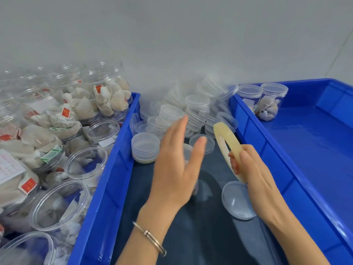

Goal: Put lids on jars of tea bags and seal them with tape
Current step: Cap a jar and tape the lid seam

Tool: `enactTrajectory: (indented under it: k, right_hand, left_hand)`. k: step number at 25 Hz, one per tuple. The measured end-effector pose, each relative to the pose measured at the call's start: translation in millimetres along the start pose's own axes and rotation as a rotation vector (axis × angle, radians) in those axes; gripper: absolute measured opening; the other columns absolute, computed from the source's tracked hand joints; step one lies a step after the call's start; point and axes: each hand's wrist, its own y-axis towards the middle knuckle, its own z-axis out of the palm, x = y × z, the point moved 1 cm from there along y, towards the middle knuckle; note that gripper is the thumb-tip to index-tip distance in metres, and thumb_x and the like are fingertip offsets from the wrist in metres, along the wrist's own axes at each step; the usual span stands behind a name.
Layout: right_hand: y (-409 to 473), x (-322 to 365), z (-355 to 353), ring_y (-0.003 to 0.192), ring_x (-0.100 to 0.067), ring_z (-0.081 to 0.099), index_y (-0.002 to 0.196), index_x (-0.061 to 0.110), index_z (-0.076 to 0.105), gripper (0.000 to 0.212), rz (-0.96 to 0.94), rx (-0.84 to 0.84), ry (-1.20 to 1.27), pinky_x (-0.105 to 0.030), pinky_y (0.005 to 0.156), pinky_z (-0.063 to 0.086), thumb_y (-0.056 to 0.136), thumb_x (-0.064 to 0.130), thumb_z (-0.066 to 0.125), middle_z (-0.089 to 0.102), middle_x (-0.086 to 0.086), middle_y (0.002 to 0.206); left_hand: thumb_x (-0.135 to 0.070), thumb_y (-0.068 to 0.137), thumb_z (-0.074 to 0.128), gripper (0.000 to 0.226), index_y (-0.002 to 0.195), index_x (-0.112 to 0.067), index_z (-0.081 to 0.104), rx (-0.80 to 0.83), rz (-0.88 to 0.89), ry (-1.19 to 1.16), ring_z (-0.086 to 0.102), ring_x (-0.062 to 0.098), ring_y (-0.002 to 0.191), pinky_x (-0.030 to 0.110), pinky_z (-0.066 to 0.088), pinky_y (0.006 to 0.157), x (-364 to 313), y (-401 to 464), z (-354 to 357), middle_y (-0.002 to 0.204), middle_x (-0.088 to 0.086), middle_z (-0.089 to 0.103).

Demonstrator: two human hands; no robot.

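Left of the lid pile [191, 109], the open jars [86, 161] of tea bags wait in the left bin [112, 169]. The left hand [177, 161] hovers before the pile with fingers straight and holding nothing, so it had best lift one lid squarely by its rim, while just right of it the right hand [254, 167] grips the tape roll [227, 148]. Right of the pile, capped jars [267, 100] stand in the right bin [315, 150]; a dark table [191, 236] carries everything, a pale wall [172, 44] behind.

Dark cloth [200, 236] is lying open between the blue trays [107, 188], while piled lids [191, 111] are blocking the far end and one lid [237, 200] is sitting near right.
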Motion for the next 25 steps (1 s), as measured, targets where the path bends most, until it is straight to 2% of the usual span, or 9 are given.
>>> enactTrajectory:
  k: [3,5,7,10,16,18,21,23,25]
  right_hand:
    - [-32,8,5,0.068,-0.017,0.041,0.087,0.024,0.052,0.037,-0.216,0.111,-0.07,-0.024,0.062,0.037,0.092,0.055,0.031,0.042,0.004,0.072]
    - [-37,7,4,0.069,-0.019,0.044,0.091,0.025,0.053,0.041,-0.227,0.103,-0.09,-0.033,0.064,0.04,0.09,0.058,0.03,0.046,-0.001,0.077]
    - [-36,6,4,0.068,-0.018,0.044,0.091,0.024,0.052,0.041,-0.231,0.087,-0.181,-0.041,0.066,0.041,0.09,0.058,0.029,0.047,-0.002,0.077]
    - [-35,7,7,0.063,-0.017,0.043,0.088,0.023,0.051,0.035,-0.239,0.068,-0.251,-0.047,0.063,0.043,0.093,0.052,0.031,0.046,0.001,0.071]
    - [-33,7,16,0.066,-0.017,0.046,0.084,0.02,0.05,0.037,-0.242,0.043,-0.305,-0.04,0.063,0.043,0.092,0.049,0.029,0.049,0.001,0.071]
    - [-33,7,18,0.067,-0.018,0.048,0.084,0.02,0.05,0.038,-0.232,0.046,-0.299,-0.039,0.063,0.043,0.092,0.05,0.028,0.05,0.002,0.072]
    - [-35,4,19,0.064,-0.015,0.044,0.082,0.025,0.048,0.034,-0.222,0.076,-0.332,-0.033,0.061,0.036,0.092,0.051,0.028,0.045,0.008,0.067]
    - [-36,2,17,0.064,-0.011,0.043,0.082,0.03,0.045,0.029,-0.233,0.075,-0.384,-0.03,0.063,0.034,0.093,0.051,0.028,0.045,0.012,0.069]
    - [-37,2,15,0.066,-0.01,0.045,0.083,0.034,0.042,0.029,-0.268,0.063,-0.462,-0.028,0.062,0.033,0.093,0.054,0.024,0.044,0.015,0.071]
  left_hand:
    - [-0.068,0.088,0.022,0.078,0.154,-0.027,0.011,0.29,-0.039,0.12,0.006,-0.008,0.143,0.018,0.011,0.118,-6,3,16,0.159,-0.016,0.013]
    - [-0.065,0.087,0.023,0.077,0.153,-0.026,0.012,0.333,-0.038,0.083,0.007,-0.01,0.142,0.013,0.012,0.116,-7,-1,20,0.159,-0.016,0.015]
    - [-0.059,0.091,0.029,0.071,0.152,-0.025,0.02,0.291,-0.027,0.054,0.013,-0.012,0.14,0.002,0.013,0.109,-8,-5,18,0.156,-0.016,0.023]
    - [-0.048,0.093,0.039,0.062,0.147,-0.019,0.035,0.202,0.03,0.076,0.024,-0.007,0.137,-0.002,0.017,0.104,-6,-8,17,0.149,-0.01,0.039]
    - [-0.02,0.095,0.055,0.038,0.127,-0.002,0.059,-0.086,0.207,0.218,0.054,0.011,0.122,0.012,0.037,0.104,-6,-18,23,0.131,0.007,0.06]
    - [-0.016,0.092,0.06,0.032,0.119,0.0,0.065,-0.167,0.279,0.233,0.059,0.01,0.115,0.016,0.044,0.099,-5,-24,26,0.124,0.008,0.065]
    - [-0.007,0.085,0.069,0.015,0.098,-0.005,0.075,-0.234,0.172,0.07,0.062,0.002,0.097,0.01,0.046,0.086,-3,-22,21,0.101,0.0,0.07]
    - [-0.006,0.083,0.073,0.005,0.087,-0.009,0.075,-0.224,0.048,-0.043,0.063,0.005,0.086,0.014,0.048,0.078,-1,-16,16,0.087,-0.005,0.068]
    - [-0.005,0.084,0.072,0.003,0.082,-0.007,0.071,-0.208,0.058,0.005,0.061,0.009,0.079,0.017,0.048,0.073,-5,-12,12,0.082,-0.004,0.065]
